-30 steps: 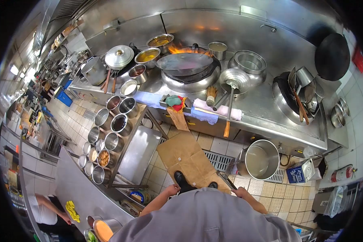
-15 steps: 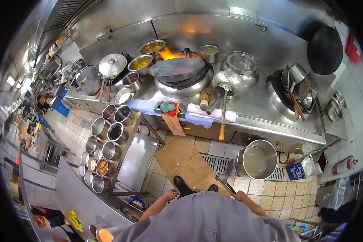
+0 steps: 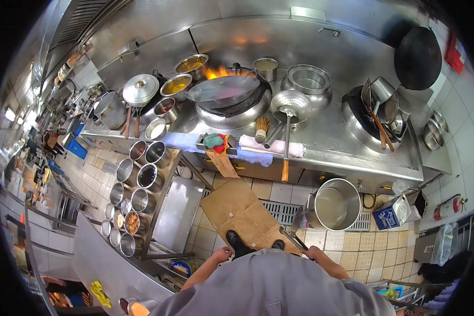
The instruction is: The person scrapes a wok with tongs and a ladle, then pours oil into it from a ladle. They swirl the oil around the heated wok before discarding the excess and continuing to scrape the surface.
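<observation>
My left hand [image 3: 223, 254] hangs low beside my body, its fingers loosely curled with nothing visible in them. My right hand [image 3: 314, 253] is closed round the end of a long-handled metal tool [image 3: 295, 239], which points forward and left over the floor; its exact kind is hard to make out. Near the tool stands a tall stock pot [image 3: 338, 205] with cloudy liquid. On the range ahead, a wok [image 3: 224, 90] sits tilted over orange flames. A perforated strainer [image 3: 291, 107] with a wooden handle rests to its right, beside a bamboo brush [image 3: 261, 129].
Steel containers [image 3: 150, 176] of sauces and ingredients crowd the left counter. Cardboard [image 3: 239, 213] lies under my feet, beside a floor drain [image 3: 279, 212]. Folded cloths [image 3: 274, 147] line the range edge. A wok with utensils [image 3: 361, 124] stands right, near a blue-and-white tin [image 3: 392, 213].
My view has turned slightly, so the range and pots sit a little farther left. Both hands keep nearly the same pose, and the right still grips the tool.
</observation>
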`<action>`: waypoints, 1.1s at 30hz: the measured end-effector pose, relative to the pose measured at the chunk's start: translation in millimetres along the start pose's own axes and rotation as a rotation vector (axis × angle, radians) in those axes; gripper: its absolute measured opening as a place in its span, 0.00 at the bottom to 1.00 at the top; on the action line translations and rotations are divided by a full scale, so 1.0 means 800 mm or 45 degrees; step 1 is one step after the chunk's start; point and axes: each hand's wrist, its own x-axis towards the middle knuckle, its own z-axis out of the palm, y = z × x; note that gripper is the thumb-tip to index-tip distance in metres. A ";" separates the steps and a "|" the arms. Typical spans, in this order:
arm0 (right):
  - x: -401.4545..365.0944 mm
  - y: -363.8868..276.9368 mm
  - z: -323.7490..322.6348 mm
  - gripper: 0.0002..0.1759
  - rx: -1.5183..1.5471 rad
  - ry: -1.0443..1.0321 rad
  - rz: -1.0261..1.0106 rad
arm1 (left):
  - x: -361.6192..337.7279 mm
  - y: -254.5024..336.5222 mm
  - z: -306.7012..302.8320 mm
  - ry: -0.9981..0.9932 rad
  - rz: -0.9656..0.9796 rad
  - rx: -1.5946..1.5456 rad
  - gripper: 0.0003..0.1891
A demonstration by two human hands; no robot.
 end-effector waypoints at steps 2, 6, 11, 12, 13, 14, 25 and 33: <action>-0.002 -0.001 -0.005 0.38 -0.008 -0.020 -0.020 | 0.002 -0.001 0.001 -0.021 -0.031 -0.049 0.19; -0.009 -0.005 -0.016 0.38 0.006 -0.059 0.012 | -0.003 0.009 0.000 -0.052 -0.071 -0.095 0.17; -0.019 -0.012 -0.023 0.34 -0.041 -0.036 0.048 | 0.003 0.000 0.006 -0.027 -0.014 -0.080 0.17; -0.018 -0.012 -0.023 0.34 -0.044 -0.035 0.048 | 0.003 0.000 0.006 -0.013 0.000 -0.089 0.17; -0.018 -0.012 -0.022 0.34 -0.067 -0.025 0.031 | 0.003 0.000 0.006 -0.012 0.000 -0.091 0.17; -0.017 -0.012 -0.022 0.34 -0.089 -0.016 0.014 | 0.003 0.000 0.006 -0.014 0.000 -0.081 0.17; -0.011 -0.011 -0.013 0.34 -0.060 0.029 -0.011 | 0.018 0.029 -0.024 0.134 0.269 -0.557 0.14; 0.000 -0.007 -0.002 0.36 -0.295 -0.019 0.034 | -0.168 0.341 -0.277 -0.183 1.323 -1.258 0.22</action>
